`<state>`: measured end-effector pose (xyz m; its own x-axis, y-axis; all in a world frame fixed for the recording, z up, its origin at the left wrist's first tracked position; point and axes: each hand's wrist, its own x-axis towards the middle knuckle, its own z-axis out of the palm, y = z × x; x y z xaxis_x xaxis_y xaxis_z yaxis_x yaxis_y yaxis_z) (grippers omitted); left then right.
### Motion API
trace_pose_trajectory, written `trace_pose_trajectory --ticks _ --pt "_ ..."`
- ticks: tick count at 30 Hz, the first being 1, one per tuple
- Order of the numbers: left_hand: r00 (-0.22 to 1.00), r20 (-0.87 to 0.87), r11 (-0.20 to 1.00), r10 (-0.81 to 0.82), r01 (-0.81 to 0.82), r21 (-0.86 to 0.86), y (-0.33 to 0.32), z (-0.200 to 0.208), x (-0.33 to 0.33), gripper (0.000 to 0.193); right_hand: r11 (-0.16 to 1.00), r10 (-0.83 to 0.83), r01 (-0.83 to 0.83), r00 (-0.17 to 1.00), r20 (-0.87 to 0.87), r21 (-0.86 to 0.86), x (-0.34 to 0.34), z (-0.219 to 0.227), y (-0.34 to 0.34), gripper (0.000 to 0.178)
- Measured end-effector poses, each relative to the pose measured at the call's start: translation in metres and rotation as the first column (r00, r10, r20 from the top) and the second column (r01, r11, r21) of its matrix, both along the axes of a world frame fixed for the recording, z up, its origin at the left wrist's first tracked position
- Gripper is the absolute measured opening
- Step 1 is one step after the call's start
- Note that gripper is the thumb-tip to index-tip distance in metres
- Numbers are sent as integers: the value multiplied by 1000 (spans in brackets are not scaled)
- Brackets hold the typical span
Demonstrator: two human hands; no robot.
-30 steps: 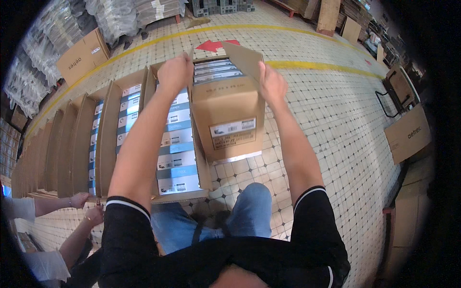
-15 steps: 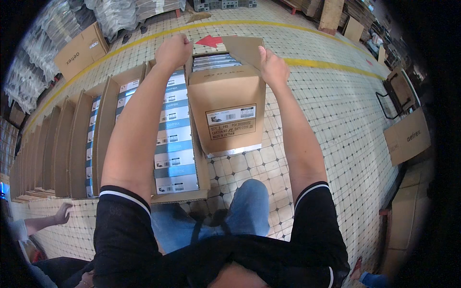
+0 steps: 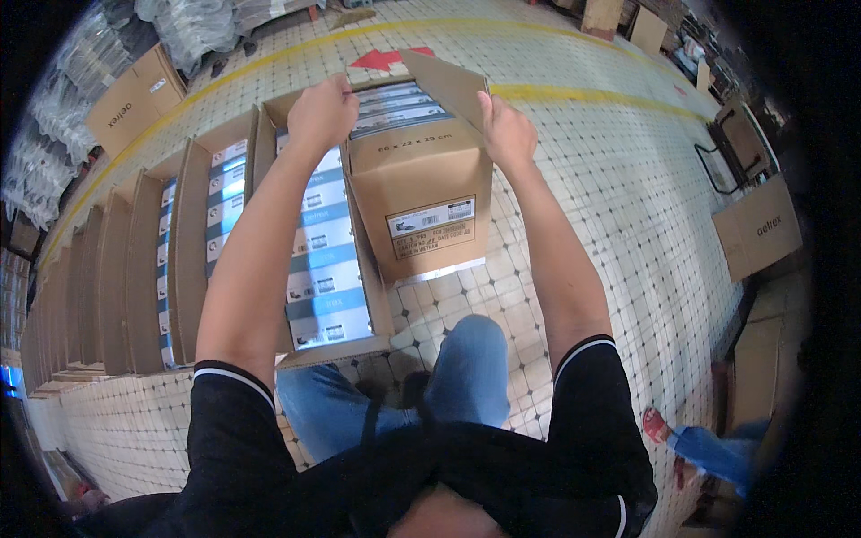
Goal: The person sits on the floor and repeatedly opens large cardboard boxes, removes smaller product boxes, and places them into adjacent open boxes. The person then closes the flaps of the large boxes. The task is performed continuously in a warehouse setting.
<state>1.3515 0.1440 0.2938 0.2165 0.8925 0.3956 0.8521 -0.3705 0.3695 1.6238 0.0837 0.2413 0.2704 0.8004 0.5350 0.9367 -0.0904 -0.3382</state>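
Note:
A tall brown cardboard carton (image 3: 421,193) stands in front of me with a printed label on its near side. Flat shoe boxes (image 3: 395,106) lie inside, seen through its partly uncovered top. At its upper left edge my left hand (image 3: 323,112) is closed, pinching what looks like a flap seen edge-on; the fingertips are partly hidden. Across from it, my right hand (image 3: 509,130) grips the raised right flap (image 3: 453,85), thumb at its edge. Just left of this carton, an open one holds white-and-blue shoe boxes (image 3: 325,260), partly behind my left forearm.
More open cartons (image 3: 112,269) stand in a row leftward. Plastic-wrapped stacks (image 3: 197,31) and a leaning carton (image 3: 134,99) are at the far left. At right are a cart (image 3: 740,152), a carton (image 3: 758,229) and another person's leg (image 3: 713,453).
The raised right flap slants more across the carton top, and more of the shoe boxes shows. Another person's hand at lower left is gone; a leg at lower right has come further in.

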Motion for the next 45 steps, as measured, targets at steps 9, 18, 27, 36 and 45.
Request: trace_pose_trajectory --ticks 9,18,27,36,45 --pt "991 10 822 -135 118 -557 -134 -133 -3 41 940 -165 32 913 -374 -339 -48 -186 -222 41" --pt "957 43 895 287 -251 -368 -93 -187 33 67 942 204 -306 849 -488 -140 -125 -202 -180 45" --pt "919 177 775 353 -181 -605 -78 -197 15 52 894 283 -260 959 10 -365 -92 -175 -126 42" --pt "946 55 828 321 -252 -502 -87 -192 29 43 895 139 -230 958 -252 -382 -78 -151 -271 28" --pt "946 53 830 319 -252 -498 -85 -195 26 44 916 181 -284 923 -339 -284 -75 -146 -274 18"
